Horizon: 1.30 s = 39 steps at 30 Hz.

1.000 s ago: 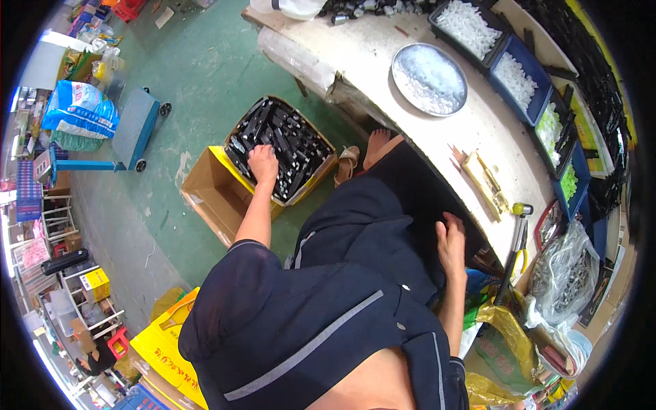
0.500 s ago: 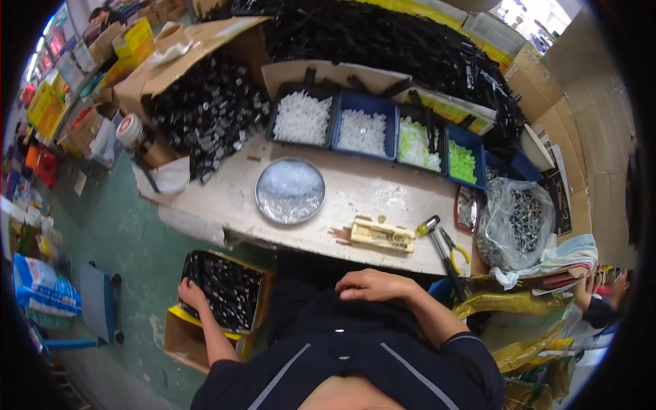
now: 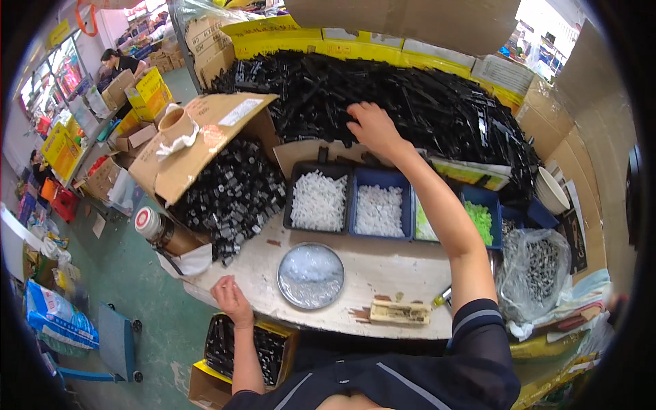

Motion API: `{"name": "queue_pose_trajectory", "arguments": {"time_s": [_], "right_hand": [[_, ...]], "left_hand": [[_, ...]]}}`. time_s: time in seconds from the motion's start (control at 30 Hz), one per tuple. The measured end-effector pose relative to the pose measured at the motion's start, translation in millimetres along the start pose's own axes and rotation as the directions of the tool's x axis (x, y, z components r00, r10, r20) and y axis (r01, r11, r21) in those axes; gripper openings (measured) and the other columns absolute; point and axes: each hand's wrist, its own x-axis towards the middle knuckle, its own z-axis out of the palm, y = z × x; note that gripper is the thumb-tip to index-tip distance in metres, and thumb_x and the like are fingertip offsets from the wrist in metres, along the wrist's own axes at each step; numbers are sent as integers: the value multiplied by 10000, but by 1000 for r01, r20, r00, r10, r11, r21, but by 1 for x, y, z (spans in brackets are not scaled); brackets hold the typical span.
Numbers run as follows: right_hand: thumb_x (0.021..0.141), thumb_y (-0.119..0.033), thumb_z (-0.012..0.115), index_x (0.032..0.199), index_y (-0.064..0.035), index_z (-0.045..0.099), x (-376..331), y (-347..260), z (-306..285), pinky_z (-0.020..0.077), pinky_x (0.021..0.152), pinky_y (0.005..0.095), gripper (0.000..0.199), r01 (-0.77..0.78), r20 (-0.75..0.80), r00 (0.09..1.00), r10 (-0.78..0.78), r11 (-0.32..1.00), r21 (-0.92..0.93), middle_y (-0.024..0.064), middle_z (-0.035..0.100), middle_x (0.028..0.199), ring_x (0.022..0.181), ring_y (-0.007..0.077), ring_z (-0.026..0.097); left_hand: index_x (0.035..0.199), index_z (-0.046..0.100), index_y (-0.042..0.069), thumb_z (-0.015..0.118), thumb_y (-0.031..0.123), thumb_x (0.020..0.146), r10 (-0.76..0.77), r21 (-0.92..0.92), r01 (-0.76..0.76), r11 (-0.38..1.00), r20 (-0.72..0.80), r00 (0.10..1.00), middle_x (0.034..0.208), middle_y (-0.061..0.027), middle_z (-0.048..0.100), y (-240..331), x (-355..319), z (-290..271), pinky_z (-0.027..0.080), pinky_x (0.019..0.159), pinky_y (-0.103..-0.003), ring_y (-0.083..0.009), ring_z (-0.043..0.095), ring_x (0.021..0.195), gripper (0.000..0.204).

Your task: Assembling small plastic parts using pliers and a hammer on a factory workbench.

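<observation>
My right hand (image 3: 377, 130) reaches over the far pile of slim black plastic pieces (image 3: 301, 96), its thumb apart from the bent fingers. It is at the pile's near edge, and no piece shows in its grasp. My left hand (image 3: 232, 301) hangs by the table's front left edge, fingers loosely bent and seemingly holding nothing. Just below it sits a box of black pieces (image 3: 266, 352). Beyond that hand, short black and silver caps (image 3: 232, 198) spill from a tipped carton (image 3: 198, 137). A round metal dish (image 3: 311, 275) lies to its right.
Trays of white pieces (image 3: 318, 201), more white pieces (image 3: 379, 210) and green pieces (image 3: 478, 222) line the table under my right forearm. A cream fixture (image 3: 400, 312) lies at the front edge. A bag of small metal parts (image 3: 536, 270) stands right; a jar (image 3: 154, 224) stands left.
My right hand has gone from my lap to the far black pile. My left hand has risen from the box of black pieces to the table edge. The view has tilted up.
</observation>
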Motion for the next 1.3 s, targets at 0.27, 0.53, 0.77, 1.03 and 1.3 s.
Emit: {"name": "queue_pose_trajectory", "arguments": {"time_s": [0.27, 0.53, 0.77, 1.03, 1.3], "right_hand": [[667, -177, 631, 1103, -116, 540, 143, -7, 57, 296, 875, 585, 449, -41, -12, 999, 39, 947, -319, 159, 488, 1141, 1099, 344, 413], [733, -244, 542, 1157, -197, 565, 153, 40, 30, 206, 965, 597, 427, -177, 247, 886, 393, 779, -602, 96, 403, 1305, 1238, 333, 324], [747, -271, 559, 1135, -153, 587, 146, 64, -22, 238, 938, 601, 406, -272, 205, 791, 576, 632, -726, 113, 441, 1275, 1216, 343, 352], [706, -347, 613, 1214, -195, 481, 222, -54, 64, 261, 928, 627, 547, -137, 220, 961, 170, 978, -159, 144, 399, 1284, 1218, 350, 334], [686, -563, 594, 1257, -224, 479, 233, 5, 92, 322, 846, 574, 674, -371, 456, 812, 364, 925, -78, 56, 451, 1291, 1185, 283, 421]], "left_hand": [[929, 593, -27, 514, 16, 800, -110, 50, 107, 993, 65, 992, 936, -147, 533, 11, 2, 15, 388, 806, -394, -300, 476, 904, 157], [916, 600, -21, 536, 46, 788, -193, 40, 189, 981, 116, 974, 933, -129, 538, 13, 6, 16, 386, 811, -377, -287, 470, 904, 158], [880, 600, -15, 548, 54, 780, -181, 66, 173, 983, 137, 974, 907, -123, 531, 10, 11, 13, 372, 810, -384, -281, 468, 885, 133], [872, 588, -12, 557, 46, 774, -159, 88, 147, 985, 151, 976, 902, -129, 539, 10, 8, 17, 385, 807, -372, -285, 480, 894, 118], [872, 592, -18, 548, 41, 774, -198, 115, 181, 977, 166, 966, 905, -127, 533, 10, 5, 16, 379, 789, -388, -293, 470, 876, 122]]}}
